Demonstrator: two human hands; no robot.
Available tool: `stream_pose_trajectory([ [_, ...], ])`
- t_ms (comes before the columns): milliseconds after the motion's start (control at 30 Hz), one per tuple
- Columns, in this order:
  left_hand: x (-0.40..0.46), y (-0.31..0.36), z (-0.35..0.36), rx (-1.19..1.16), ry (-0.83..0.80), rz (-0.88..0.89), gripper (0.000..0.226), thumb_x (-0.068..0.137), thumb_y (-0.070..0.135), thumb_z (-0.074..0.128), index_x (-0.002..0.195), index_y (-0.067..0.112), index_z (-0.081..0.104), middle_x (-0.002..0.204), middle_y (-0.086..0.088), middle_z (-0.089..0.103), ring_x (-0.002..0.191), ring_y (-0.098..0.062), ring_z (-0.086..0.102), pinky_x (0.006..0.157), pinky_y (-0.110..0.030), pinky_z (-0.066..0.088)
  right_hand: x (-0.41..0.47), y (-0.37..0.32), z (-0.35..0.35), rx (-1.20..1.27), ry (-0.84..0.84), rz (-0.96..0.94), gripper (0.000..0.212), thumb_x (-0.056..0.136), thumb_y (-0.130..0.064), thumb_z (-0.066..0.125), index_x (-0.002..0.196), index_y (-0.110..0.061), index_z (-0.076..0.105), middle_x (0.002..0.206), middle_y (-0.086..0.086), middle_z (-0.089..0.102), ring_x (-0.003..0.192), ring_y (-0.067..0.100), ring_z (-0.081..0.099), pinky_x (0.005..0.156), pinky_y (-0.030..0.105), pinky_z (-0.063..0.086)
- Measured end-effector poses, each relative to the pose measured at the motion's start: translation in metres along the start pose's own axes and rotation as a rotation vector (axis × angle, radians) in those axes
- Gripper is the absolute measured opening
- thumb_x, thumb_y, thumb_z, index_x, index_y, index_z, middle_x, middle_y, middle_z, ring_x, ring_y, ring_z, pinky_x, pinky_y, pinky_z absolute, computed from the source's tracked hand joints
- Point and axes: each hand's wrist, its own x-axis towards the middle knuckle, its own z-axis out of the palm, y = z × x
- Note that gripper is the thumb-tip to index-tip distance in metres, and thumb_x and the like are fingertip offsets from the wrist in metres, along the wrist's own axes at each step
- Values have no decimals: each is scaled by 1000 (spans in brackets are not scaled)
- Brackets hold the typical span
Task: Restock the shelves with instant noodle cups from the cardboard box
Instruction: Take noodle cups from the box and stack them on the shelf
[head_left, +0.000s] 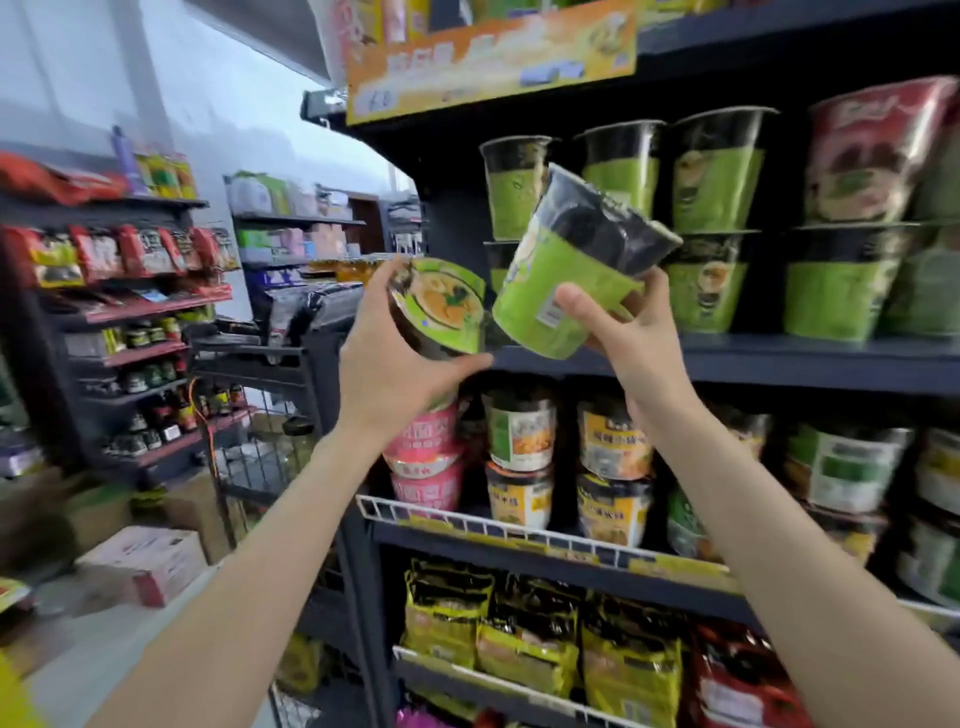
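Right hand (631, 332) grip on green noodle cup (571, 270), lid tilted up-right

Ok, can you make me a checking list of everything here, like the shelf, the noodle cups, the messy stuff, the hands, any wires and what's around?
Surface: dark shelf, green cups stacked two high at its right.
Job's things: tilted green cup above the shelf edge; second cup, lid towards the camera, left of it.
Clutter: pink cups and yellow-labelled cups one shelf down; yellow packets below.
Grippers: right hand fingers curled round the tilted green cup; left hand holds the second cup.
Cables: orange cord by the wire cart.
Surroundings: snack shelves, white carton on the floor.
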Motion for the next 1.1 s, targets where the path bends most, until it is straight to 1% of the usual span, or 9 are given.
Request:
stream_pose_trajectory([
  [133,63,-31,8,-78,101,-78,110,51,46,88,142,21,32,138,4,47,122,-6,45,103,-23,36,51,6,19,-63,26,-70,100,56,-58,82,137,-23,34,123,-9,58,112,6,58,99,40,49],
  [267,117,-58,23,-35,-22,-136,111,47,51,87,140,20,35,134,2,52,122,-14,49,102,-29,39,101,6,43,-90,34,-142,97,57,-59,79,136,-21,38,119,-11,61,109,5,59,99,37,48],
  [400,158,-80,36,-36,-101,-215,114,41,64,82,136,19,40,129,2,56,120,-17,52,102,-36,42,147,5,78,-265,-1,-164,111,48,-73,74,138,-19,38,126,-4,59,117,14,56,100,41,46],
  [500,181,-100,45,-99,-205,-210,102,36,69,84,122,24,56,114,12,65,108,-9,59,98,-38,47,170,16,104,-393,-16,-188,92,63,-62,76,135,-18,41,128,0,58,117,19,55,102,39,44],
  [600,197,-118,57,-177,-263,-179,80,37,64,86,105,31,62,99,13,71,97,-6,64,92,-37,50,193,26,132,-520,-5,-199,99,68,-62,73,142,-13,30,127,7,58,115,26,56,97,39,46],
  [700,206,-130,69,-234,-243,-182,102,38,60,86,125,24,47,115,7,64,107,-11,59,93,-35,48,212,40,160,-708,-9,-180,109,75,-65,64,149,-9,8,125,14,58,113,33,57,90,41,49],
  [767,213,-139,76,-248,-232,-153,112,45,54,85,138,19,33,125,1,57,113,-15,55,91,-31,45,221,50,174,-789,15,-139,107,80,-63,59,150,-9,-1,132,17,52,117,34,54,90,42,46],
  [933,226,-162,89,-278,-227,-120,103,68,37,82,145,34,14,137,-7,47,114,-20,51,88,-30,41,236,66,192,-896,81,-95,101,85,-59,56,150,-19,-10,132,16,52,113,35,58,83,40,44],
  [1100,232,-175,92,-292,-259,-94,104,68,46,79,146,43,9,148,-6,39,124,-28,49,94,-33,41,241,70,199,-986,91,-36,104,84,-54,60,150,-23,-14,141,16,42,117,35,54,84,42,44],
])
